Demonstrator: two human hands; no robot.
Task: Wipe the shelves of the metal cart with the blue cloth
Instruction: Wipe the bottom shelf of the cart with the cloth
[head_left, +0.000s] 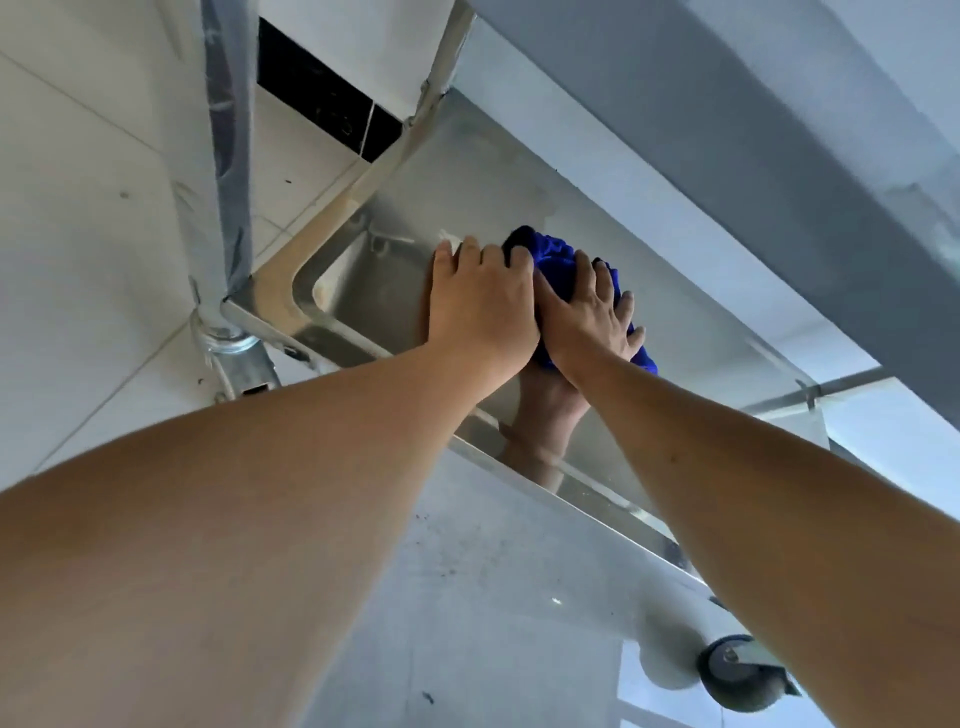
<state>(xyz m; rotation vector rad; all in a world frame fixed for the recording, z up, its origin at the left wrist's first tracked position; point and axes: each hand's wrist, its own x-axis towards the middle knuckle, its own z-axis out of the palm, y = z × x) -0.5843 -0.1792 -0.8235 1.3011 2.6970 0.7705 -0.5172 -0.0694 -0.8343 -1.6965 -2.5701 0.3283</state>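
Note:
The blue cloth (553, 254) lies bunched on the bottom shelf (374, 270) of the metal cart. My right hand (587, 317) presses down on the cloth with fingers spread over it. Beside it, my left hand (480, 301) rests flat on the shelf, its fingertips touching the cloth's left edge. Both forearms reach in from below. The shiny shelf mirrors my hands. The underside of the cloth is hidden.
An upper shelf (727, 130) of the cart overhangs at the top right. A wrapped cart post (228, 145) stands at left with a caster (234, 348) under it. Another caster (737, 675) sits at lower right. The floor (93, 182) is pale tile.

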